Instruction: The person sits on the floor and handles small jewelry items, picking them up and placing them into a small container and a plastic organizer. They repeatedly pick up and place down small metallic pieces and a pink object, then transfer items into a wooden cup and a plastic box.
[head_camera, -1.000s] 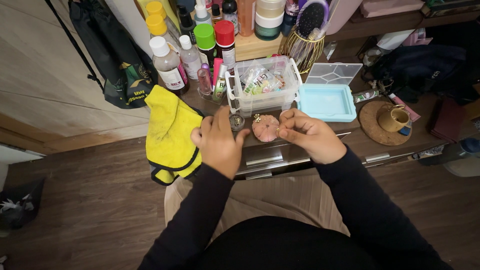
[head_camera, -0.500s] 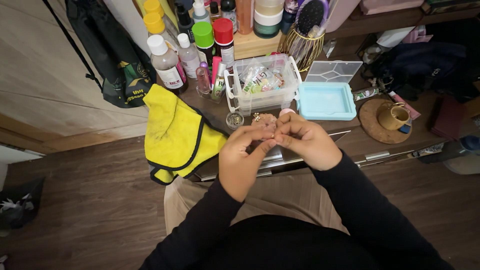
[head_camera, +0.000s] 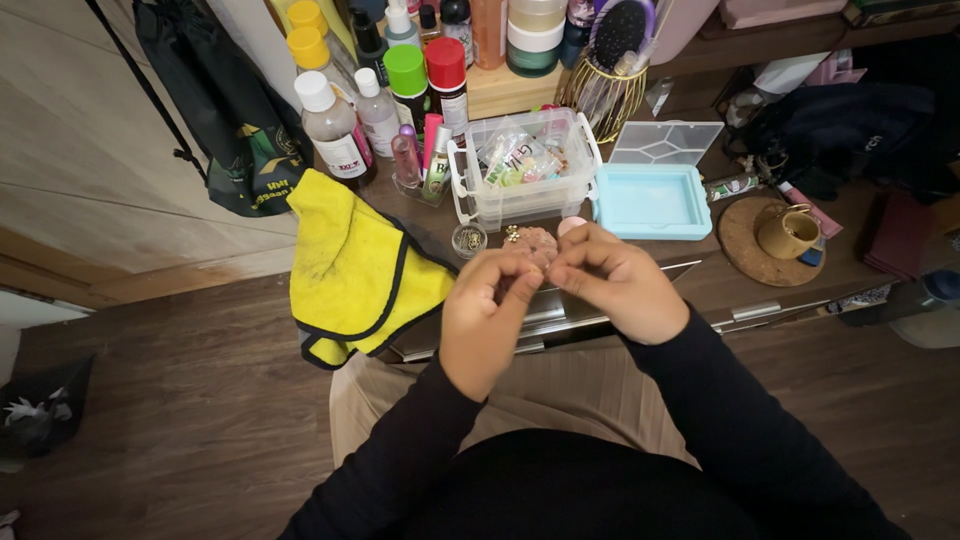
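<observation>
My left hand (head_camera: 488, 310) and my right hand (head_camera: 622, 285) meet fingertip to fingertip just above the desk's front edge. Both pinch a tiny item between thumb and fingers; it is too small to identify. Right behind the fingertips lies a round pink cushion-like piece (head_camera: 533, 240) with a small gold ornament at its left. A little round open tin (head_camera: 468, 238) holding small metal bits stands to the left of it. Both arms wear black sleeves.
A clear plastic bin (head_camera: 520, 170) of packets, a pale blue box (head_camera: 652, 203) with its clear lid (head_camera: 668, 143) propped behind, several bottles (head_camera: 335, 125), a yellow cloth (head_camera: 355, 265) draped over the edge, and a cup on a cork coaster (head_camera: 787, 235) crowd the desk. A black bag (head_camera: 235, 120) hangs at left.
My left hand left the desk near the tin and came right to meet my right hand. Both hands now pinch together slightly nearer me.
</observation>
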